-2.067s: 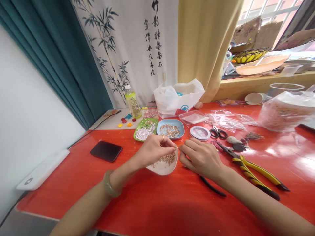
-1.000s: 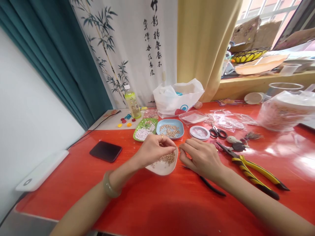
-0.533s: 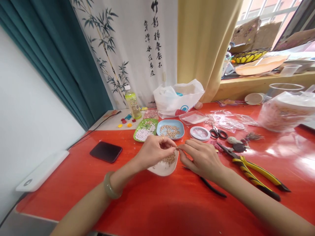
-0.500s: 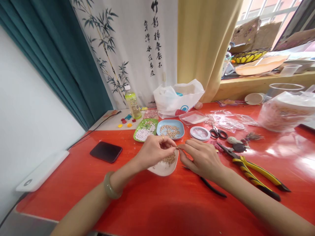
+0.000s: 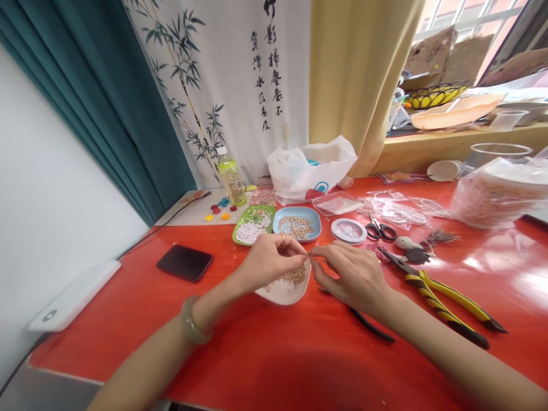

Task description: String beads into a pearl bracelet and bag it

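My left hand [image 5: 274, 260] is closed, thumb and forefinger pinched over the white dish [image 5: 285, 295]. My right hand [image 5: 351, 274] meets it fingertip to fingertip, also in a pinch. Whatever sits between the fingertips is tiny and mostly hidden; in the earlier picture a gold glint shows there. Small gold beads [image 5: 295, 275] lie in the white dish, partly covered by my left hand. Just behind are a green tray [image 5: 237, 235] of white pearl beads [image 5: 252, 232] and a blue tray [image 5: 317, 220] of gold beads [image 5: 299, 228].
Yellow-and-black pliers [image 5: 436, 302], black scissors [image 5: 380, 230] and a round spool [image 5: 348, 231] lie to the right. A dark tool handle [image 5: 372, 326] pokes from under my right hand. A phone [image 5: 185, 263] lies left; a bottle [image 5: 231, 177] and white plastic bag [image 5: 291, 171] stand behind.
Both hands keep almost the same place and pinch. The gold glint between the fingertips shows less now. The view has shifted very slightly.
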`<state>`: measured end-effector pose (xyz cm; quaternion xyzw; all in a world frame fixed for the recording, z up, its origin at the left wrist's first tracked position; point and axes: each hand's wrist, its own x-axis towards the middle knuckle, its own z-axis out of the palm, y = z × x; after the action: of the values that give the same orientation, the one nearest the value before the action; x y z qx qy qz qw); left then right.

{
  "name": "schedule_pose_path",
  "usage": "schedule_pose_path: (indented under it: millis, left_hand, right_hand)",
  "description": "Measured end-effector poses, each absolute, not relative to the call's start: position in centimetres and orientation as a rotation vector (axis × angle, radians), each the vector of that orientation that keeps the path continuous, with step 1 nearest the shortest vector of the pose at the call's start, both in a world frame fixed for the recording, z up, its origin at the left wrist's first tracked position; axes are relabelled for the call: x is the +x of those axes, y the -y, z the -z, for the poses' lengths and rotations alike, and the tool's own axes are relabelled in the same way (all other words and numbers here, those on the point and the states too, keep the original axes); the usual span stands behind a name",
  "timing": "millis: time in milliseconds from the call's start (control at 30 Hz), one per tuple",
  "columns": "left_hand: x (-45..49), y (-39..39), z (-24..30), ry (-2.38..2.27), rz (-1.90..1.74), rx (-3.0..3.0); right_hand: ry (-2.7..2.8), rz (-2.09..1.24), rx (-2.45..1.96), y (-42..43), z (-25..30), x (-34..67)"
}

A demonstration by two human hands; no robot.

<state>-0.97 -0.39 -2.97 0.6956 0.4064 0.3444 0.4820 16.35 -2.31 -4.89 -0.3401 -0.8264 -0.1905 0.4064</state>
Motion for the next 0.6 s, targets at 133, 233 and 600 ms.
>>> schedule_pose_path:
  millis: [133, 233, 600]
  left_hand:
    - [-0.96, 0.43, 2.83, -1.013, -0.832, 1.701]
    - [-0.92, 0.51, 2.63, -1.024, -0.817, 1.711]
    - [-1.0, 0.95, 2.36, -1.037, -0.791, 1.784]
  right_hand:
    - [2.083, 0.493, -0.846, 2.27, 4.84, 16.28]
    - [2.063, 0.514, -0.848, 2.24, 4.84, 16.17]
    - [1.983, 0.625, -0.931, 2.46, 4.72, 16.03]
